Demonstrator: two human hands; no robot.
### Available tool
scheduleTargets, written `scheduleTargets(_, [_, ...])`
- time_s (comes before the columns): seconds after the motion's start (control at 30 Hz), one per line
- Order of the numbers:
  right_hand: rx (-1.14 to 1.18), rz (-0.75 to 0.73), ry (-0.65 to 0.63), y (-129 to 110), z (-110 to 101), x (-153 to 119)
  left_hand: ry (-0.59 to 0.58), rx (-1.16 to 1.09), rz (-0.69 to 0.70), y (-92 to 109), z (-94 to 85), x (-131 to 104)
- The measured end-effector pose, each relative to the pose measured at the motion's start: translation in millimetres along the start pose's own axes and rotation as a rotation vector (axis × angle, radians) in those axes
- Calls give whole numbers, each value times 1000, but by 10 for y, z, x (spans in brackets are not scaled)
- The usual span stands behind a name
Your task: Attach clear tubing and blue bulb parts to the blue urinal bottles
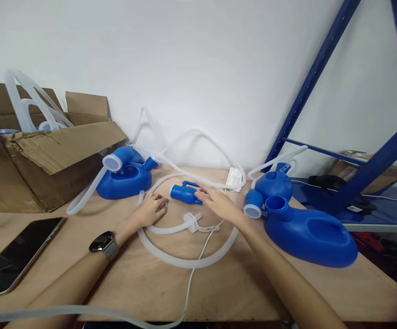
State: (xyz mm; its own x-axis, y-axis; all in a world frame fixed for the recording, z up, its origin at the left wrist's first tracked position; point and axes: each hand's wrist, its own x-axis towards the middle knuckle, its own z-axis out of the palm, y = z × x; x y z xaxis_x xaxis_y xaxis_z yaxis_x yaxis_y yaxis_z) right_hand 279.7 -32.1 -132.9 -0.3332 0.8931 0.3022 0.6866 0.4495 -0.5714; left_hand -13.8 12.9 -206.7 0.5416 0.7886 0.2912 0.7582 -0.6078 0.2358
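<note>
"Nearest item?"

"Pale hose (82, 311), one, lying across the near left corner of the worktop (130, 285)."

"Hands?"

"Two, bare, apart. Right hand (215, 200): fingers extended, touching the right end of a blue fitting (184, 193), handled, on its side, mid-worktop. Left hand (151, 209): fingers curled beside the clear tubing (185, 262); whether it grips anything, cannot tell. Smartwatch (104, 242) on that wrist."

"Around them?"

"White disc (192, 222) on a tube end, between the forearms. Thin white cable (203, 249), running to the near edge. White plastic piece (234, 179), toward the far edge."

"Sides of the worktop?"

"Left: black phone (16, 256), screen up; blue jug (125, 185); open cardboard box (47, 169) at the far left corner, flaps spread, tubing rising out. Right: large blue jug (322, 235), mouth open, near the right edge; second jug (274, 186) behind it."

"Surface and room?"

"Worktop: light brown, smooth, faintly scuffed. Wall (191, 68): plain, off-white, along the far edge. Beyond the right edge: blue metal rack (304, 87), its blue shelf bearing a carton (378, 180) and dark articles."
</note>
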Motion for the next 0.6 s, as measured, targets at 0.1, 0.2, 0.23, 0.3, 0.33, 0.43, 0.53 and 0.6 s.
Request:
scheduleTargets(0.1, [-225,2,194,-68,-575,-548,11,-6,-10,12,9,-12])
scheduleTargets(0.2, [-515,34,521,245,-1108,-1116,66,-9,-60,28,7,-24])
scheduleTargets(0.23, [-627,44,532,415,-1229,-1272,107,-11,-79,39,-6,-27])
scheduleTargets(0.3, [-795,28,461,755,-1352,-1506,217,-40,-102,89,-61,-26])
scheduleTargets(0.33, [-828,16,380,888,-1358,-1580,272,-75,-104,137,-102,-22])
scheduleTargets(0.43, [-847,23,297,997,-1236,-1643,370,-259,-87,413,-261,2])
scheduleTargets(0.53, [-798,-61,225,717,-1062,-1545,358,-450,-3,888,-413,48])
scheduleTargets(0.6, [-758,-131,172,458,-957,-1448,310,-530,143,1246,-465,93])
